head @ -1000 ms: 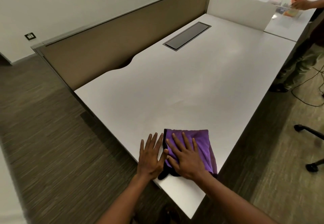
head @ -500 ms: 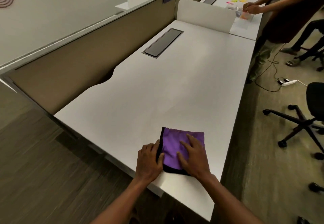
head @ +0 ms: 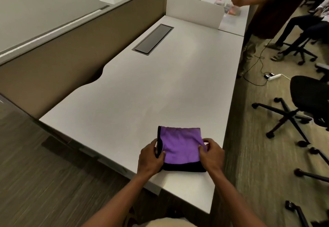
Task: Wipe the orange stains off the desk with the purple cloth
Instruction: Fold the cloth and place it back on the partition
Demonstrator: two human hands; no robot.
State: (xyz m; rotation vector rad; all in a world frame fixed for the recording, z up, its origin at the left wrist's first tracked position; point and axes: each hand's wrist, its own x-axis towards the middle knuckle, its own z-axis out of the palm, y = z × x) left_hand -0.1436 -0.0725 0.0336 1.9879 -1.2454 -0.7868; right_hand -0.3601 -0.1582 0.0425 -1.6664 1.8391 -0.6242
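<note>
The purple cloth point(head: 179, 146), folded into a square with a black edge, lies on the white desk point(head: 151, 91) near its front corner. My left hand point(head: 151, 157) grips the cloth's left edge, thumb on top. Its right edge is pinched between thumb and fingers by my right hand point(head: 211, 153). I see no orange stains on the desk surface in this view.
A dark cable hatch point(head: 153, 39) is set into the desk farther back. A white divider point(head: 194, 13) separates the neighbouring desk, where another person's hands point(head: 237, 0) handle small items. Black office chairs point(head: 306, 102) and a power strip point(head: 272, 76) stand on the floor at right.
My hands went from lying flat on the cloth to gripping its left and right edges. The view swung right, bringing the chairs and floor into sight.
</note>
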